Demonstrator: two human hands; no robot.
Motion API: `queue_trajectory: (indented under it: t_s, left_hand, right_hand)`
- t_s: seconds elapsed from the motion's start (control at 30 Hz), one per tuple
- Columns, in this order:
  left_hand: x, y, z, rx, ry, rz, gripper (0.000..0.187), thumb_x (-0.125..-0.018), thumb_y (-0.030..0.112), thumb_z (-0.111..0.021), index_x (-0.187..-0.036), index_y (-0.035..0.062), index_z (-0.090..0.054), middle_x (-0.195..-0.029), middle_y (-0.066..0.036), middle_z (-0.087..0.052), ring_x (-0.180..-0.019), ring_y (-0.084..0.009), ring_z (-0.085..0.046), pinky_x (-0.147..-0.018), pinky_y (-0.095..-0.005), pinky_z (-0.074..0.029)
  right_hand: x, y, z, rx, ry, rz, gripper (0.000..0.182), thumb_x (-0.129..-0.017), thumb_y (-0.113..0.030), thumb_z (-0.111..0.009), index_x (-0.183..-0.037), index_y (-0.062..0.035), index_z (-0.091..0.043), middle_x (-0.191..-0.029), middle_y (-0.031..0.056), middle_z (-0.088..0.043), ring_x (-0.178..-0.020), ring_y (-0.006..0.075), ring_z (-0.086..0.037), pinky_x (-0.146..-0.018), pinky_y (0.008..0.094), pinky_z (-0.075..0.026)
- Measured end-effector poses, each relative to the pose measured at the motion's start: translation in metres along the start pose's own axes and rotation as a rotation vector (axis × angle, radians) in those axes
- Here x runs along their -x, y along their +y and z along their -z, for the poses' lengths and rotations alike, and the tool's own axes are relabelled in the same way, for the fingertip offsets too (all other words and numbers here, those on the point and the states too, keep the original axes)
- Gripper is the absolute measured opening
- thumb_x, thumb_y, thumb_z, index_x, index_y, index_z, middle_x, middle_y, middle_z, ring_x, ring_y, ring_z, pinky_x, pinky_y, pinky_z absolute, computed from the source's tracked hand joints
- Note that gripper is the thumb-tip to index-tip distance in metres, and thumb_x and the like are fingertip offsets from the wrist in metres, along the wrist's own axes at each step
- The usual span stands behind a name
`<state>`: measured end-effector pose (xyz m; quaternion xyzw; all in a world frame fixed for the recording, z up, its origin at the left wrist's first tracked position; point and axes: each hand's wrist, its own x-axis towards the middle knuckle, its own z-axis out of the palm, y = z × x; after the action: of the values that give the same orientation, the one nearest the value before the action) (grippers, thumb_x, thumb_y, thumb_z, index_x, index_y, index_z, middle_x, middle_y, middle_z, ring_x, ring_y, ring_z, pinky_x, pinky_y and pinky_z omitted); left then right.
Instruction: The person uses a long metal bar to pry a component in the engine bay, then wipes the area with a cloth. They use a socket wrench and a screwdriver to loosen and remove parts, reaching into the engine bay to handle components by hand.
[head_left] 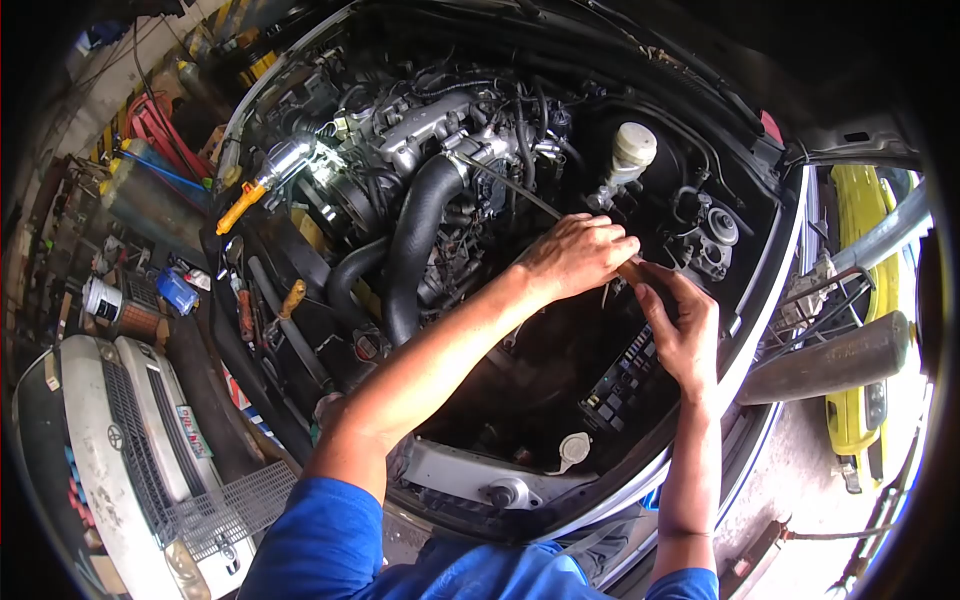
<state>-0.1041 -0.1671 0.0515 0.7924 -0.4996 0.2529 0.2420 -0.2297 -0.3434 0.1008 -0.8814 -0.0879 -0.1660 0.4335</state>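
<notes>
A long thin metal tool (pixel 520 190) reaches from the end of a thick black hose (pixel 425 225) towards my hands. My left hand (pixel 580 255) is wrapped round the tool near its handle end, over the engine bay. Beside it, my right hand (pixel 680 325) pinches the end of the orange-brown handle (pixel 630 270) between thumb and fingers. The tool's tip lies by the hose's upper end, among metal engine parts (pixel 425 130). Behind my hands stands a white-capped reservoir (pixel 635 145); below them is an open fuse box (pixel 622 380).
A lit work lamp with an orange handle (pixel 240 208) rests at the engine bay's left. Hand tools (pixel 292 298) lie along the front edge. A white bumper (pixel 110 440) is at lower left, and a gas cylinder (pixel 830 360) lies at right.
</notes>
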Motion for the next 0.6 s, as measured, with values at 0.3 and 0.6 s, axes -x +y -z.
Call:
queue_trajectory:
  t_s: [0.3,0.6]
  left_hand:
    - [0.0024,0.0009,-0.0027,0.018,-0.004,0.021,0.031,-0.076,0.011,-0.081,-0.104,0.0071,-0.069,-0.093,-0.005,-0.069,-0.09,-0.0263,-0.07,-0.079,-0.0401,-0.058]
    - [0.0036,0.0005,-0.0056,0.008,0.037,0.01,0.033,-0.073,0.01,-0.082,-0.103,0.006,-0.068,-0.093,-0.006,-0.068,-0.088,-0.0269,-0.069,-0.079,-0.0399,-0.058]
  right_hand:
    - [-0.0001,0.0033,-0.0003,0.017,0.001,0.052,0.03,-0.093,-0.011,-0.074,-0.12,0.0005,-0.073,-0.101,0.0167,-0.077,-0.094,0.0286,-0.077,-0.087,0.0343,-0.056]
    - [0.0003,0.0027,0.0001,0.04,0.003,0.084,0.03,-0.093,-0.01,-0.074,-0.122,-0.0022,-0.074,-0.094,0.0153,-0.075,-0.086,0.0273,-0.075,-0.082,0.0343,-0.056]
